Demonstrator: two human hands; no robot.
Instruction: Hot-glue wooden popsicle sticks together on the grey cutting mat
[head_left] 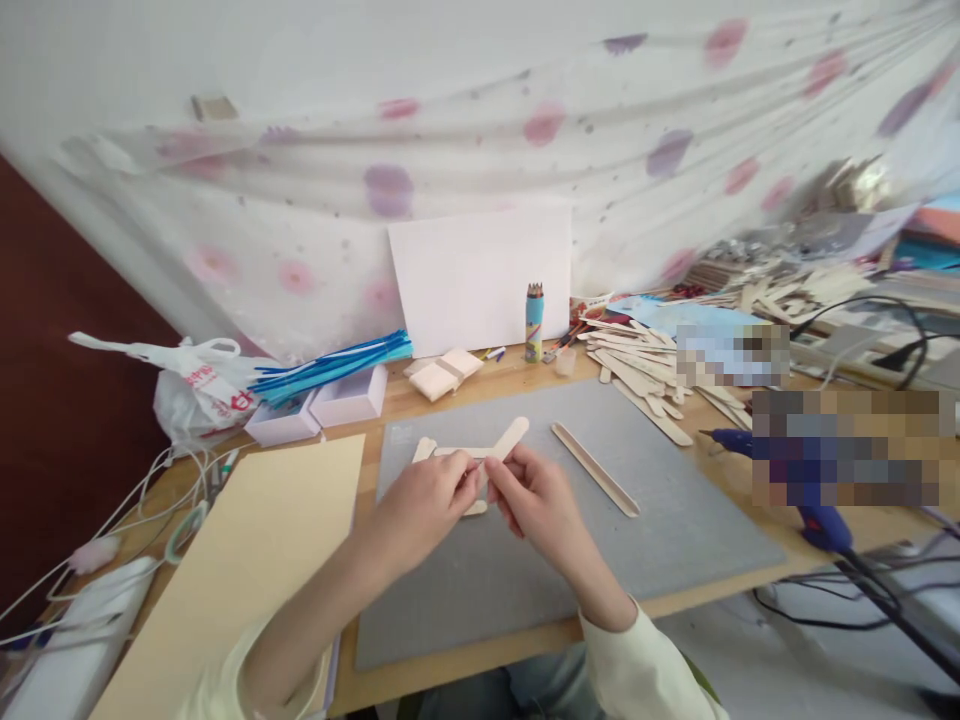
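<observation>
Diagonally, a wooden stick (511, 440) between left hand (435, 492) and right hand (544, 495).

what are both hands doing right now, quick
Left hand: closed, seemingly pinching the near end of a wooden stick; fingertips partly hidden.
Right hand: closed, holding the same stick between thumb and fingers.

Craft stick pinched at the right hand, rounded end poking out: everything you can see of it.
The craft stick is flat, narrow and pale, plain like bare wood, with a smoothly rounded exposed end. It is held over the grey mat, slanting so that this end points up and right in the picture. The right hand pinches it, thumb across its face; the left hand is close against its lower part. Fingers hide the other end, so its full length can't be told.
</observation>
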